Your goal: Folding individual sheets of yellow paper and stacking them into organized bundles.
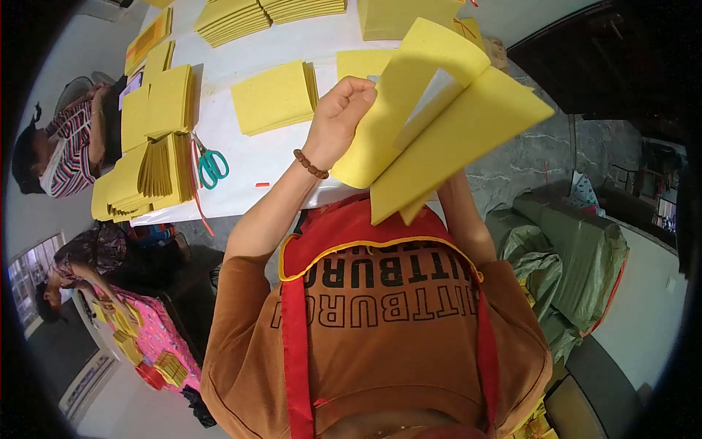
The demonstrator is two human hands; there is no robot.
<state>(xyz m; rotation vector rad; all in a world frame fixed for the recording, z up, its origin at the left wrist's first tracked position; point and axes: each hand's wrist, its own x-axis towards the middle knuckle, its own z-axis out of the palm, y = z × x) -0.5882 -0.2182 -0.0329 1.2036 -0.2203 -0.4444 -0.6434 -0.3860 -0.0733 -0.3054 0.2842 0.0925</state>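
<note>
My left hand is closed, fingers curled on the edge of a bundle of yellow paper sheets raised over the table's near edge. The bundle bends and fans apart, and a pale grey-white patch shows on the inner side of one sheet. Behind the paper my right hand is hidden; only its forearm shows, so its fingers cannot be made out. A neat stack of yellow paper lies just left of my left hand. Another yellow piece lies partly behind the raised bundle.
On the white-covered table lie teal-handled scissors, a red strip and several yellow paper stacks. Larger stacks stand at the back. Two people sit at the left, one by a pink-covered table. Green-wrapped bales stand right.
</note>
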